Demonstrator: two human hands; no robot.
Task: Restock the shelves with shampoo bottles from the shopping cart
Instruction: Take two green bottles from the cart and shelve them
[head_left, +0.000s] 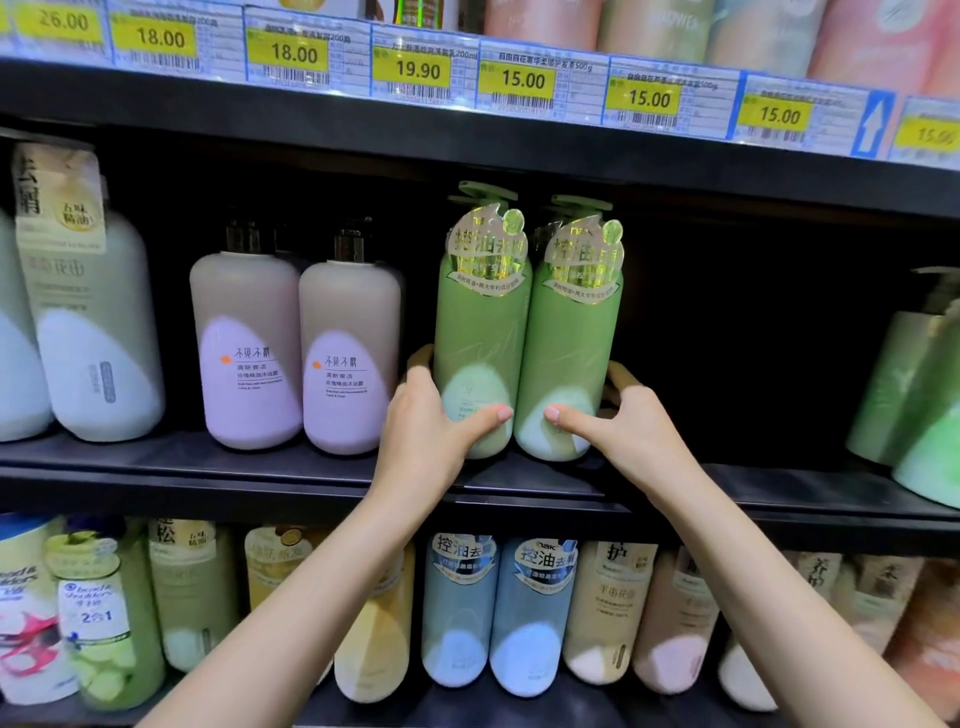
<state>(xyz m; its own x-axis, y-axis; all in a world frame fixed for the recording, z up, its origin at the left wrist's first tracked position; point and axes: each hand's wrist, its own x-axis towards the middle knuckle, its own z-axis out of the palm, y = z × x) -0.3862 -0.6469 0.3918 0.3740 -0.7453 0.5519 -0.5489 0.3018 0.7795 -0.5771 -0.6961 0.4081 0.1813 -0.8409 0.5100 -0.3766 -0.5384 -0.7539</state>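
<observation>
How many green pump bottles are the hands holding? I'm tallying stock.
2: left green bottle in the left hand, right green bottle in the right hand; more may hide behind.

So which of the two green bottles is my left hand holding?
The left green bottle, beside the purple bottles; your left hand wraps it, while your right hand holds the other.

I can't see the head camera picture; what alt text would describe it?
Two hands, left hand and right hand, grip a pair of green shampoo bottles standing on the middle shelf, beside two lilac bottles. Yellow price tags line the shelf above.
</observation>
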